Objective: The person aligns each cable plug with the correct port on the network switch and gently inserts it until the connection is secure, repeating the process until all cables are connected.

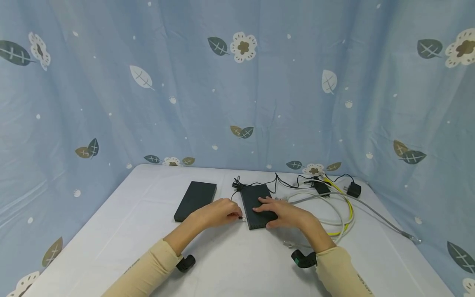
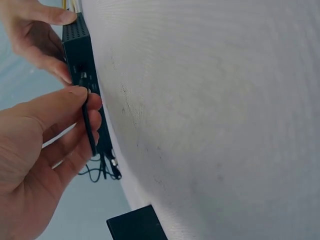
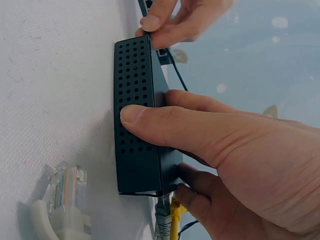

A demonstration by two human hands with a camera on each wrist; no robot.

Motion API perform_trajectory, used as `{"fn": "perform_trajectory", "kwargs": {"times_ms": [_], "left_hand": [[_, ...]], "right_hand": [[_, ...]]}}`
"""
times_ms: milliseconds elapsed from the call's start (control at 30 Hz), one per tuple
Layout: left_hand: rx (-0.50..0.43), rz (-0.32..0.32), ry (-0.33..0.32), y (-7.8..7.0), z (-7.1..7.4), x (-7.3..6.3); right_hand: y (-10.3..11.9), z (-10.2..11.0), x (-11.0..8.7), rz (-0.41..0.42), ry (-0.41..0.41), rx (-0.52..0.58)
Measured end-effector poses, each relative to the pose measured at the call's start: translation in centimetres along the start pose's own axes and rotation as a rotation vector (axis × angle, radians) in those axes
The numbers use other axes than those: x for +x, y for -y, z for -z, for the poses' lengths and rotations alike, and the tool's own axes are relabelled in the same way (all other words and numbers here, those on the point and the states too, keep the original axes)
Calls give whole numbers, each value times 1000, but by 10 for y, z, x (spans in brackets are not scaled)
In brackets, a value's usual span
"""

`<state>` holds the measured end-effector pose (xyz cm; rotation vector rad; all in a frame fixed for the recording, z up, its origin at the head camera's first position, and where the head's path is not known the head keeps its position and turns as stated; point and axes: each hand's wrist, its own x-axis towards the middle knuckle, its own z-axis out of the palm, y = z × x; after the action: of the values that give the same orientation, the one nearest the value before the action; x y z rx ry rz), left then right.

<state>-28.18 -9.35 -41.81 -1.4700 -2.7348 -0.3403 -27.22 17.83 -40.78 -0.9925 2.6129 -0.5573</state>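
Note:
A black network switch (image 1: 257, 194) with a perforated end (image 3: 134, 80) lies on the white table. My right hand (image 1: 285, 212) grips it, thumb on the perforated end and other fingers spread over the top. At its left side, my left hand (image 1: 222, 211) pinches a black power plug (image 2: 84, 84) between thumb and fingertips. The plug's tip is right at the socket side of the switch, and its thin cord (image 2: 90, 127) runs down past the fingers. Grey (image 3: 163, 220) and yellow (image 3: 176, 216) network cables meet the opposite side of the switch.
Left of the switch lies a second black box (image 1: 195, 201). Coiled white, grey and yellow cables (image 1: 350, 210) spread to the right, with black power adapters (image 1: 354, 189) behind them. A clear network plug (image 3: 68, 190) lies near my right hand. A patterned blue curtain (image 1: 237, 90) borders the table.

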Motion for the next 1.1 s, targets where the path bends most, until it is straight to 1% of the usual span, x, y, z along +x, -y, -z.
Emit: {"fn": "perform_trajectory", "kwargs": {"times_ms": [300,433,733,967,1100], "left_hand": [[-57,-17,7,1,0,0],[-66,-24,18,0,1,1],[-71,-8,29,-3,-1,7],[-113,0,31,-7,1,8],[-130,3,27,-7,1,7]], "right_hand": [[0,1,0,-4,11,12],[0,1,-1,-1,5,3],[-3,0,0,14,2,14],[-1,-1,-1,18,8,25],[-1,-2,-1,15,-8,21]]}}
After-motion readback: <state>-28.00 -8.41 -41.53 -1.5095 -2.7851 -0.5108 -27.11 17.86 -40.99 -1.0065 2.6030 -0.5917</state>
